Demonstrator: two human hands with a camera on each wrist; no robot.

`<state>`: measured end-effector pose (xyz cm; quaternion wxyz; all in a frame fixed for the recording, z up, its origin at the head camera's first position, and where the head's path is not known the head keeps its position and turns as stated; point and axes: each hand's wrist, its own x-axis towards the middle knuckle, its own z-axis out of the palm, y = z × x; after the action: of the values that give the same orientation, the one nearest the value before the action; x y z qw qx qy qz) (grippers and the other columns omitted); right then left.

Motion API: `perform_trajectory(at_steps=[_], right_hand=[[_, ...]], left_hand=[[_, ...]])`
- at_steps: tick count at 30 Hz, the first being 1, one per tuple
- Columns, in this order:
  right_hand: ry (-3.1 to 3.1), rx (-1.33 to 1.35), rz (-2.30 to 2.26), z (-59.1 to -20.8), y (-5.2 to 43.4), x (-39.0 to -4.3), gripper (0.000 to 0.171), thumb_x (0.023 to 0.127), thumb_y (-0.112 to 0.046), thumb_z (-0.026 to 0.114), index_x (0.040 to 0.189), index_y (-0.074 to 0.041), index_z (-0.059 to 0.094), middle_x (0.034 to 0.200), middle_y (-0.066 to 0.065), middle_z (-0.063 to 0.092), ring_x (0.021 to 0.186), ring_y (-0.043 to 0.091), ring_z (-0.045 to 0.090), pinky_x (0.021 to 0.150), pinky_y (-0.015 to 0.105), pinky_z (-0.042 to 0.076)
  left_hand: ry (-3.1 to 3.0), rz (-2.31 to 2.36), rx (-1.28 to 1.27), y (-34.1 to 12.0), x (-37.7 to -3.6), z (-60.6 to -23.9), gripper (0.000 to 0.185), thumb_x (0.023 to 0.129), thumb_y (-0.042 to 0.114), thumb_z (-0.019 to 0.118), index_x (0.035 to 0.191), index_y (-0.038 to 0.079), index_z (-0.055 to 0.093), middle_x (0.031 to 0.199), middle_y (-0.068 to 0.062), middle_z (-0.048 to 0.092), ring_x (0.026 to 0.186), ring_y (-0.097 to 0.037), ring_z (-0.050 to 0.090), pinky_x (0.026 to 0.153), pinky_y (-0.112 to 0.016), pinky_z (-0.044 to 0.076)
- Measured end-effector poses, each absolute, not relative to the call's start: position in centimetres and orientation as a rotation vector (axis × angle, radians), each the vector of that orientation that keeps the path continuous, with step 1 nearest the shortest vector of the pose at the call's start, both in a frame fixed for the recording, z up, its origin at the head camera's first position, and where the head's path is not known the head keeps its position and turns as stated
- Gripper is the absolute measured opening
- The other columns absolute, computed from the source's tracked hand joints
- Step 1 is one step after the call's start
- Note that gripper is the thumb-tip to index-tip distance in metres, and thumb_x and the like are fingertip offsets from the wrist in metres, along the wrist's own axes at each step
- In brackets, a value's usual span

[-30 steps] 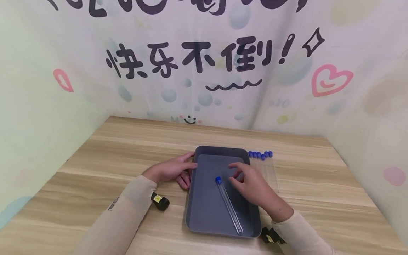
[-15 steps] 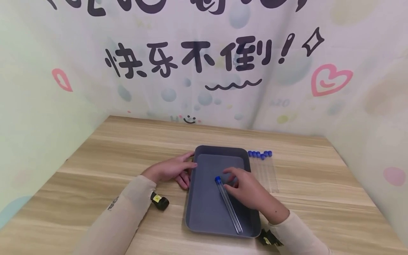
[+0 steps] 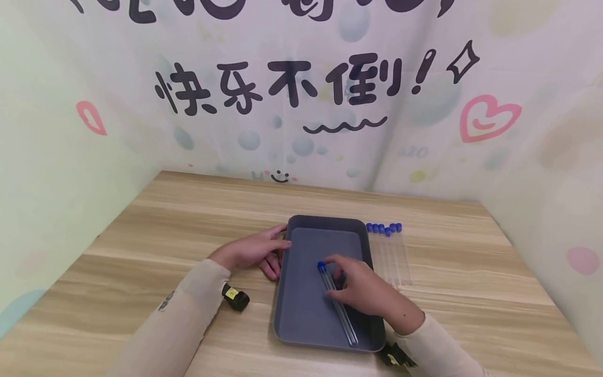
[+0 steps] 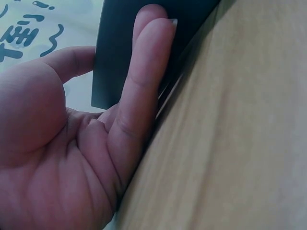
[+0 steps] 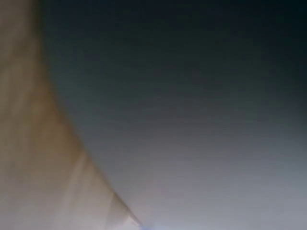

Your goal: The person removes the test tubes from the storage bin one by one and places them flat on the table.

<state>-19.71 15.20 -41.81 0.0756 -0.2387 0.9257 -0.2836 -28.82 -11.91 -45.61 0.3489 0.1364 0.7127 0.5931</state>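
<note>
A dark grey rectangular tray [image 3: 301, 324] stands on the wooden table. Inside it slants a clear test tube with a blue cap [image 3: 347, 327]. My right hand [image 3: 360, 290] is over the tray, its forefinger at the cap and its thumb at the tube's upper part. Thumb and forefinger stay apart. My left hand [image 3: 252, 250] holds the tray's left wall, thumb over the rim. In the left wrist view, its fingers [image 4: 144, 81] lie straight along the outer wall. The right wrist view is blurred and does not show the hand.
Several more clear test tubes [image 3: 393, 256] with blue caps lie side by side on the table [image 3: 471, 293], just right of the tray. A printed white cloth [image 3: 282, 146] hangs behind the table. Black straps [image 3: 236, 298] sit at both wrists.
My right hand has moved left and down, from beside the test tube onto its capped end. The tube, the tray and my left hand have stayed in place.
</note>
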Motion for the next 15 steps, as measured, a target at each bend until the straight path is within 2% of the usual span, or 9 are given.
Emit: perform_trajectory(at_steps=[8, 15], right_hand=[[2.736, -0.773, -0.787, -41.78, 15.49, -19.72, 0.065, 0.078, -0.015, 0.085, 0.135, -0.006, 0.055, 0.085, -0.001, 0.062, 0.069, 0.006, 0.052, 0.064, 0.022, 0.046], [2.730, -0.770, -0.778, -42.04, 15.37, -19.80, 0.067, 0.077, -0.012, 0.084, 0.137, -0.006, 0.055, 0.082, -0.003, 0.060, 0.069, 0.006, 0.053, 0.065, 0.022, 0.047]], left_hand=[[1.852, 1.538, 0.343, -12.00, -28.68, -45.63, 0.069, 0.106, 0.031, 0.047, 0.161, 0.031, 0.005, 0.092, -0.017, 0.061, 0.064, -0.023, 0.068, 0.064, -0.044, 0.064], [1.858, 1.543, 0.334, -12.01, -28.54, -45.48, 0.070, 0.106, 0.031, 0.048, 0.161, 0.031, 0.005, 0.091, -0.017, 0.060, 0.063, -0.023, 0.068, 0.064, -0.045, 0.064]])
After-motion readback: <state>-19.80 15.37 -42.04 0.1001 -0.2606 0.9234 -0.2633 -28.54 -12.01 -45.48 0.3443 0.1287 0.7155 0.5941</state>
